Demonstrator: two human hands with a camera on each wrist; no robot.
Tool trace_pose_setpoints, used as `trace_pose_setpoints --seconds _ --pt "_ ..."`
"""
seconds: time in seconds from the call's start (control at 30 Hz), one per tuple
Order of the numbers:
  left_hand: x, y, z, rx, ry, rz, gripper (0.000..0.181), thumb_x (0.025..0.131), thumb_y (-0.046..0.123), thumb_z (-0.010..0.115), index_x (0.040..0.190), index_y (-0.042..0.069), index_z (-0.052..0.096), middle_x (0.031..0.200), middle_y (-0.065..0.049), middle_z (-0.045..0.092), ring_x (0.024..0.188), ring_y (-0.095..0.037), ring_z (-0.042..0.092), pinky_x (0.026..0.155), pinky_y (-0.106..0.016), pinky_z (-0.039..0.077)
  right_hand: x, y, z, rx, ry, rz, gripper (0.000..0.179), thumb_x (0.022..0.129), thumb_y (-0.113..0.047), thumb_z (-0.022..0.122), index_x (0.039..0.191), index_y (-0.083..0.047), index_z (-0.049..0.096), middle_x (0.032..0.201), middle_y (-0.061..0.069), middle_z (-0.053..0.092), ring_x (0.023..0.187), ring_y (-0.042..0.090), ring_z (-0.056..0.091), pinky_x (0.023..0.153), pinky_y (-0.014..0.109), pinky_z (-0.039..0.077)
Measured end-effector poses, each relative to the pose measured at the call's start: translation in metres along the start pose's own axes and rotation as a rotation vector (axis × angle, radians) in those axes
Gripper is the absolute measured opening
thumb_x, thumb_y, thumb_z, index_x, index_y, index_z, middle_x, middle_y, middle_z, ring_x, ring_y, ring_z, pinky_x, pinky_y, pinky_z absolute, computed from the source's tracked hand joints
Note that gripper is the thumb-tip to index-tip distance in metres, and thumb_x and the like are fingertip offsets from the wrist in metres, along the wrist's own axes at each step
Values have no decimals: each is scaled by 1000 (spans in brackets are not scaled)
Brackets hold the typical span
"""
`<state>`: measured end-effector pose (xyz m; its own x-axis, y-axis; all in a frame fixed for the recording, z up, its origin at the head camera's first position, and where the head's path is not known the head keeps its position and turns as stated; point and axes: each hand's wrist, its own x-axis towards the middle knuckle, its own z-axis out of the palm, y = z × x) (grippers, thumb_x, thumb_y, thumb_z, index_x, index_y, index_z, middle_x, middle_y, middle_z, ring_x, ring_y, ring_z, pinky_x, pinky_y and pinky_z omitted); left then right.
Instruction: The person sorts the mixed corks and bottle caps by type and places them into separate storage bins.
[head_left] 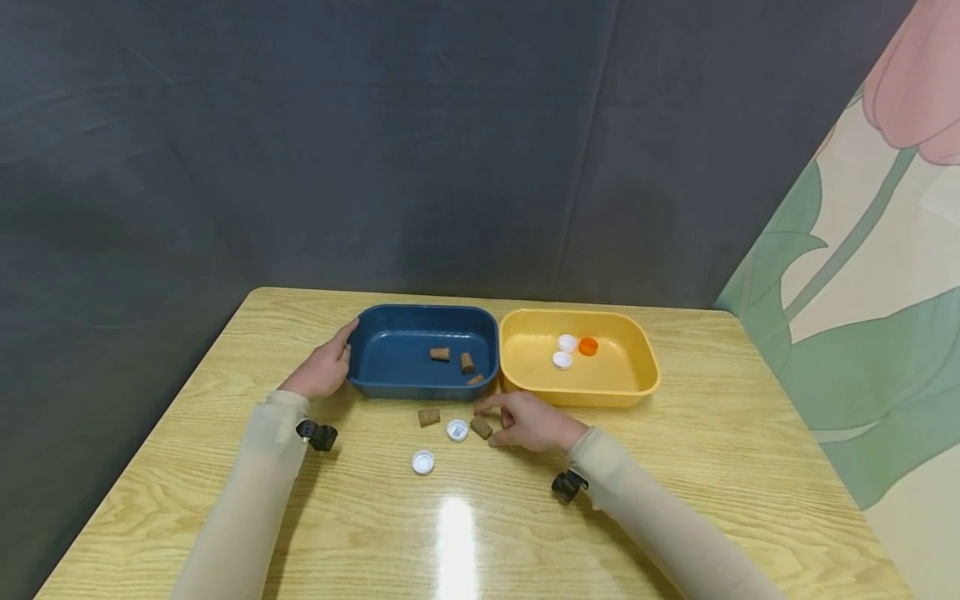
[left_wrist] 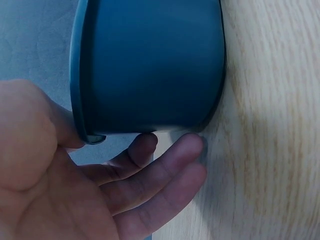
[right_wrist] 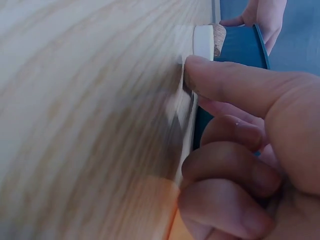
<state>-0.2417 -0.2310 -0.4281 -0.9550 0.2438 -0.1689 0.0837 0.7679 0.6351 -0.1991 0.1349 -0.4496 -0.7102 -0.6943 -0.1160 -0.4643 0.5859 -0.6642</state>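
Grained tabletop (head_left: 360, 533) bears a stubby cork (head_left: 482, 427) beside the right hand (head_left: 531, 423).

Room is being left on the near part of the pale wood-grain table (head_left: 375, 533) between the beige-sleeved forearms (head_left: 243, 500); passage between the dark-blue oblong plastic tray (head_left: 390, 358) and yellow oblong plastic tray (head_left: 521, 354) is being blocked by close-set rims.

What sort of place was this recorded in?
Possibly a small tabletop recording setup: a wood-grained table standing before a plain dark cloth backdrop, with a flower-patterned surface, wall or curtain, to the right.
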Motion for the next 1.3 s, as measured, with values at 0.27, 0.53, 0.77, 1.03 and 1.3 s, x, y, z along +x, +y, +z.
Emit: trace_pose_setpoints --seconds 0.27,0.53,0.77,1.03,1.3 --pt "0 -2 0 -7 -1 -6 55 109 14 19 162 8 2 122 -30 48 51 -17 41 69 -38 40 2 -2 2 -4 18 -20 38 87 -14 80 122 -8 69 63 -7 43 56 4 39 57 21 33" --pt "-2 1 1 -8 2 -4 55 109 13 19 162 7 3 158 -30 23 88 -32 56 93 -50 38 3 -4 3 28 16 -22 31 82 -16 84 112 -11 75 62 -7 47 53 4 41 54 21 34" --pt "-2 3 1 -8 8 0 55 109 13 19 162 7 4 163 -27 11 147 -43 25 112 -56 28 0 -7 3 63 29 -28 34 82 -16 84 114 -8 76 59 -7 43 49 2 35 52 19 30" --pt "-2 2 1 -11 11 -6 55 109 13 18 162 8 3 164 -26 10 147 -43 24 113 -56 27 -4 -14 -1 103 58 -29 36 83 -18 84 116 -6 75 59 -8 41 46 2 31 49 19 28" --pt "-1 2 1 -7 12 -7 55 109 14 18 162 7 4 162 -28 16 126 -41 41 98 -51 34 -4 -22 -12 72 94 -71 34 82 -18 84 115 -9 77 56 -10 31 49 3 28 52 20 27"
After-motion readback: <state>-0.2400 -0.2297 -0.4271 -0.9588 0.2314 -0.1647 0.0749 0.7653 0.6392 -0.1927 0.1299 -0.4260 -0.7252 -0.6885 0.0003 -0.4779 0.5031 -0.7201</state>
